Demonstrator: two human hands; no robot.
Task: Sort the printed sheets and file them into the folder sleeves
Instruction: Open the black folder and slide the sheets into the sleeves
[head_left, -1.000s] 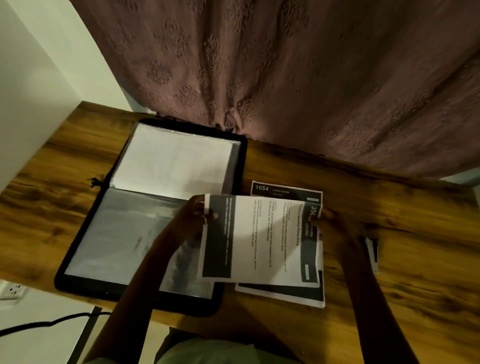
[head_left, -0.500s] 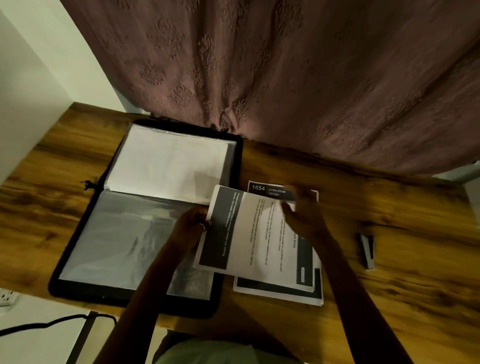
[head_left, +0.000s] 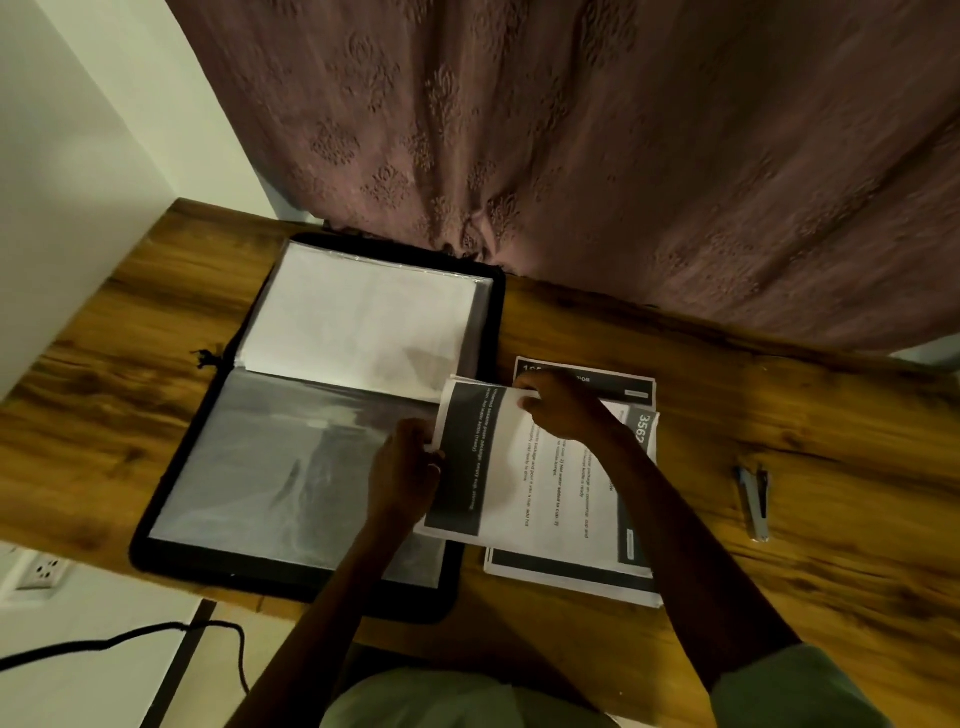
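A black zip folder (head_left: 470, 332) lies open on the wooden desk (head_left: 779, 426), its far sleeve filled with white paper and its near clear sleeve (head_left: 270, 467) showing grey. A printed sheet (head_left: 524, 478) with dark bands is held turned sideways just right of the folder. My left hand (head_left: 402, 470) pinches its left edge. My right hand (head_left: 563, 410) grips its far edge, fingers curled over the top. Beneath it lies a stack of printed sheets (head_left: 587, 571), partly hidden.
A small stapler (head_left: 753, 504) lies on the desk to the right. A mauve curtain (head_left: 571, 156) hangs along the desk's far edge. A white wall (head_left: 78, 156) borders the left. A wall socket (head_left: 44, 569) and black cable (head_left: 130, 636) are below the near edge.
My right hand left the sheet's right end and moved left to its far edge. The sheet shifted slightly toward the folder. The stapler came into view.
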